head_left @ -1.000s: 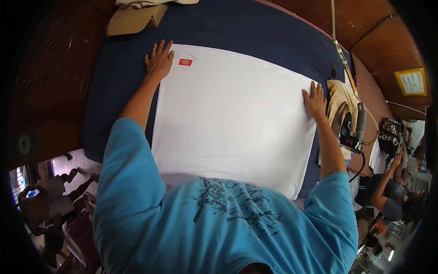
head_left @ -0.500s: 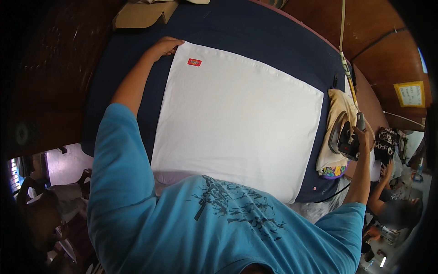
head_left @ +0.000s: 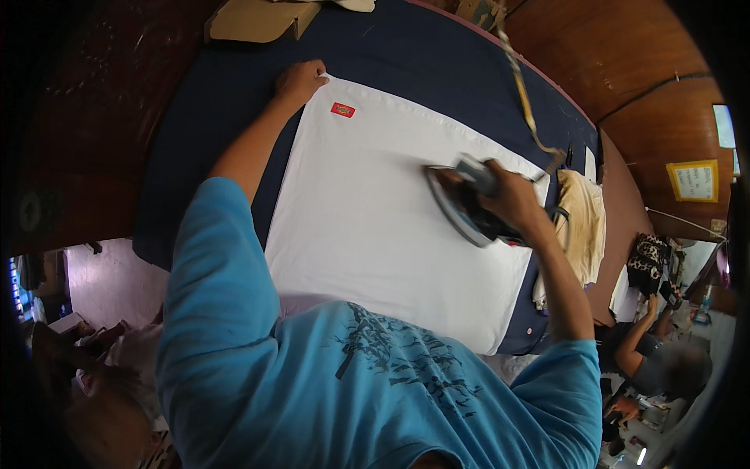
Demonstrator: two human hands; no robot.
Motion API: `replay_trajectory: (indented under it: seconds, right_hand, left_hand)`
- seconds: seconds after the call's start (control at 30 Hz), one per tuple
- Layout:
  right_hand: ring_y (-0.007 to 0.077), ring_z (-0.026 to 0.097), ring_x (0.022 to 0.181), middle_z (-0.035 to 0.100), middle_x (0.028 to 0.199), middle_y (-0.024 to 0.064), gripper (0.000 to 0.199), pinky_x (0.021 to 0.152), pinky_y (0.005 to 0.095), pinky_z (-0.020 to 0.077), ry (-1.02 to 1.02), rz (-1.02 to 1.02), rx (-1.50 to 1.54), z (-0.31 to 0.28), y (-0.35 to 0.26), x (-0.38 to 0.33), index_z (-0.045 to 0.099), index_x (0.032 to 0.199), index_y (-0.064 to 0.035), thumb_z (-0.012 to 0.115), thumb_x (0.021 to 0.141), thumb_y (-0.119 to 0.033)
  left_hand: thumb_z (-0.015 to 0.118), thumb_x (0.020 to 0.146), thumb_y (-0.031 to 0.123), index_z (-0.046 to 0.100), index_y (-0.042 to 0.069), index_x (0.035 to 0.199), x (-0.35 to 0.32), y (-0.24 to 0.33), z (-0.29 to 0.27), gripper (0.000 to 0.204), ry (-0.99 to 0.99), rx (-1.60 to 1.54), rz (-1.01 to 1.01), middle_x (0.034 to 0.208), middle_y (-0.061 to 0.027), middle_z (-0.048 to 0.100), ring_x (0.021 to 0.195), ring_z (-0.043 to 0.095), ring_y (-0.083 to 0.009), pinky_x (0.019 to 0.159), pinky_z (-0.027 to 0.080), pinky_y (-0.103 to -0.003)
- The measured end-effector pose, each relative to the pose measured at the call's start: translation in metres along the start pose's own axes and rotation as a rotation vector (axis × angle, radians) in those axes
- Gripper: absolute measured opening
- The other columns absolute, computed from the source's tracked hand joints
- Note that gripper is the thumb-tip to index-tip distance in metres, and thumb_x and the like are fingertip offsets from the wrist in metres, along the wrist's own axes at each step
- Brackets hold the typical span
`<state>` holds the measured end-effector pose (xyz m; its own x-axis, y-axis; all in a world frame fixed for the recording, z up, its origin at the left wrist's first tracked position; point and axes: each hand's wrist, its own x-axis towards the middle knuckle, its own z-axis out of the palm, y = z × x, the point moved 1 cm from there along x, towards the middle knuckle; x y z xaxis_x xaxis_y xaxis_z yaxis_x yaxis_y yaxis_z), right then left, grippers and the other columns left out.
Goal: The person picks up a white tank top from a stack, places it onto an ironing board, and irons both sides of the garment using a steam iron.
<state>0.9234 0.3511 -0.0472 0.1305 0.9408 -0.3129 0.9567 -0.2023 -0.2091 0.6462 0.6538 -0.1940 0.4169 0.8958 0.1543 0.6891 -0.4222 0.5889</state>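
A large white cloth (head_left: 375,211) with a red label (head_left: 343,110) near its far left corner lies spread on a dark blue padded table (head_left: 414,47). My left hand (head_left: 302,84) pinches that far left corner between thumb and fingers. My right hand (head_left: 512,199) is wrapped round the handle of a clothes iron (head_left: 461,205), over the right half of the cloth. The iron is blurred by motion, and I cannot tell whether its soleplate touches the cloth. Its tan cord (head_left: 522,94) runs up and away beyond the table's far edge.
A folded cream cloth (head_left: 582,223) lies at the table's right edge. A cardboard box (head_left: 262,21) sits at the far left. Dark wooden panels (head_left: 652,55) stand beyond. Another person (head_left: 664,363) is at the right, more people at the lower left.
My right hand has lifted the iron off the cream cloth and brought it left over the white cloth. The cord has swung left with it. My left hand still grips the corner.
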Motion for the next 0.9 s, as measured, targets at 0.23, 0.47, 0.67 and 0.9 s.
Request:
replay_trajectory:
  seconds: [0.23,0.47,0.67,0.9]
  right_hand:
    - [0.0323,0.065,0.069,0.064,0.074,0.0191,0.051,0.065,0.0392,0.0523,0.132,-0.175,-0.006,0.011,-0.135,0.085,0.061,0.091,-0.002,0.054,0.08,-0.052]
    - [0.0328,0.065,0.072,0.065,0.074,0.0195,0.051,0.068,0.0388,0.0517,0.272,-0.23,-0.017,-0.001,-0.174,0.174,0.068,0.083,-0.0016,0.055,0.081,-0.051]
    - [0.0313,0.066,0.071,0.066,0.075,0.0165,0.051,0.063,0.0381,0.0528,0.321,-0.368,-0.085,0.003,-0.177,0.186,0.065,0.092,-0.0027,0.053,0.084,-0.052]
    - [0.0303,0.066,0.068,0.065,0.073,0.0172,0.059,0.064,0.0392,0.0529,0.242,-0.484,-0.081,-0.001,-0.185,0.187,0.064,0.094,-0.0008,0.053,0.08,-0.057]
  left_hand:
    - [0.064,0.08,0.025,0.063,0.011,0.093,-0.008,-0.006,-0.002,0.019,-0.029,0.0,0.04,0.08,-0.0036,0.061,0.079,0.058,-0.0205,0.071,0.045,-0.031]
    - [0.057,0.084,0.031,0.062,0.012,0.095,-0.069,0.003,-0.03,0.022,0.074,0.099,-0.124,0.111,-0.0064,0.057,0.108,0.052,-0.0241,0.09,0.036,-0.045]
    - [0.058,0.085,0.034,0.063,0.008,0.085,-0.228,0.044,-0.04,0.026,-0.051,0.15,-0.476,0.146,-0.0046,0.027,0.137,0.019,-0.0252,0.104,0.015,-0.057]
    - [0.043,0.093,0.031,0.066,0.006,0.083,-0.254,0.044,-0.044,0.035,-0.036,0.141,-0.566,0.146,-0.0016,0.028,0.137,0.016,-0.0234,0.106,0.009,-0.055]
